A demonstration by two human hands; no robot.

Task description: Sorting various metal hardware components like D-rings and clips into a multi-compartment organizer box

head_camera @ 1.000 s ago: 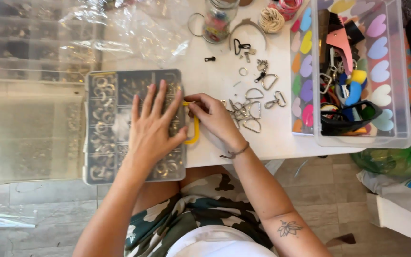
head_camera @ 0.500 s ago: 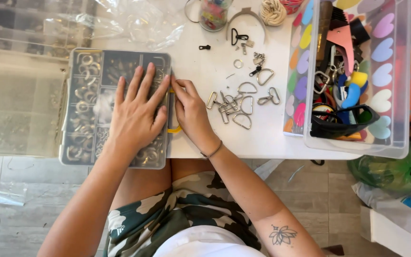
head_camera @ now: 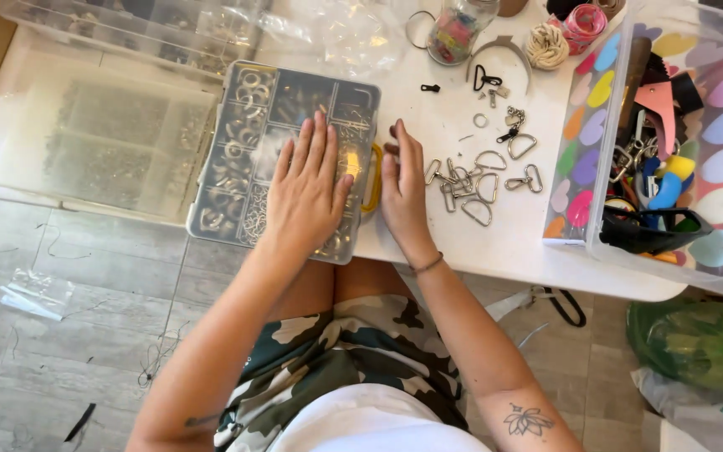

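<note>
My left hand (head_camera: 307,188) lies flat, fingers spread, on the lid of a clear compartment box (head_camera: 236,159) full of metal rings and small hardware. The box has a yellow handle (head_camera: 371,180) on its right side and overhangs the white table's (head_camera: 504,243) front edge. My right hand (head_camera: 403,188) rests on the table right beside that handle, fingers together and pointing away, touching the box's right edge. Nothing is held in either hand. A pile of metal D-rings and clasps (head_camera: 474,180) lies just right of my right hand.
A clear bin (head_camera: 583,238) with coloured heart stickers holds tools and straps at the right. A second clear organiser (head_camera: 102,142) sits left of the box. A jar (head_camera: 453,33), a twine ball (head_camera: 546,46) and plastic bags lie at the back. A green bag (head_camera: 705,343) sits on the floor.
My left hand has stayed flat on the lid while the right hand moved from gripping the yellow handle to resting straight beside it. The view has shifted with my head.
</note>
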